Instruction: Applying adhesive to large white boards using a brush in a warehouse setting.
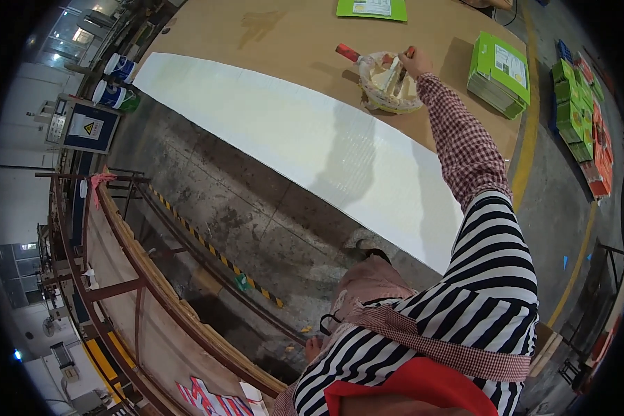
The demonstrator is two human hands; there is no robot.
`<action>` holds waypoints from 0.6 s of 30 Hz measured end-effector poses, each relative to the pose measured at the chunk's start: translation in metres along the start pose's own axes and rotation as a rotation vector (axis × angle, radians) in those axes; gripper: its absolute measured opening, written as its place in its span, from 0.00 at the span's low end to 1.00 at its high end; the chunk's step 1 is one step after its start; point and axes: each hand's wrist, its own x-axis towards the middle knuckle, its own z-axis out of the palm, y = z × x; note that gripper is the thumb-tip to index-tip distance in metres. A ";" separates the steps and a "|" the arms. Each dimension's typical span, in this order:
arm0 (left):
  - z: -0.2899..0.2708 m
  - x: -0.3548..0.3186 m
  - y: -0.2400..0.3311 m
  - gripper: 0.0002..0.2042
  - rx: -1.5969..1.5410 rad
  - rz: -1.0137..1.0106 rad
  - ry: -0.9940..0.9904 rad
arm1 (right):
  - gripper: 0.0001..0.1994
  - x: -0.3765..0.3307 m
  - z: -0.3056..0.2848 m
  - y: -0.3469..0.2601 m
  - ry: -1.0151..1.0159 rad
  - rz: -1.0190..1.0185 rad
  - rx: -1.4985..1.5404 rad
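Out over the table, my right hand (416, 64) is closed around a red-handled brush (399, 78), whose lower part dips into a glue-smeared pail (392, 104). The pail holds a pale, thick coating, with a plastic-like film around its rim. A second red handle (347, 53) sticks out over the pail's left side. Alongside lies a long white panel (256, 104) with a glossy surface and my shadow across it. My left hand (313, 348) hangs low by my body, only a small part showing, so its fingers cannot be read.
Brown board covers the table (291, 41). A stack of green printed sheets (500, 73) stands at its right, another green sheet (372, 8) at the far edge. Green and orange packs (577, 118) lie on the floor at right. A brown metal frame (139, 277) runs along the left.
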 end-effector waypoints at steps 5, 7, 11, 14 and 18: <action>0.000 0.008 -0.015 0.20 -0.005 0.024 0.068 | 0.17 0.000 -0.017 -0.017 0.160 0.093 0.150; 0.003 0.012 -0.016 0.19 -0.018 0.045 0.083 | 0.17 0.002 -0.018 -0.011 0.196 0.104 0.156; 0.003 0.016 -0.021 0.19 -0.060 0.055 0.087 | 0.17 -0.004 -0.010 -0.016 0.251 0.136 0.223; 0.007 0.029 -0.025 0.18 -0.036 0.122 -0.030 | 0.17 0.011 -0.014 0.007 0.312 0.176 0.346; 0.008 0.034 -0.041 0.18 -0.125 0.122 -0.094 | 0.15 -0.011 0.006 0.005 0.360 0.173 0.500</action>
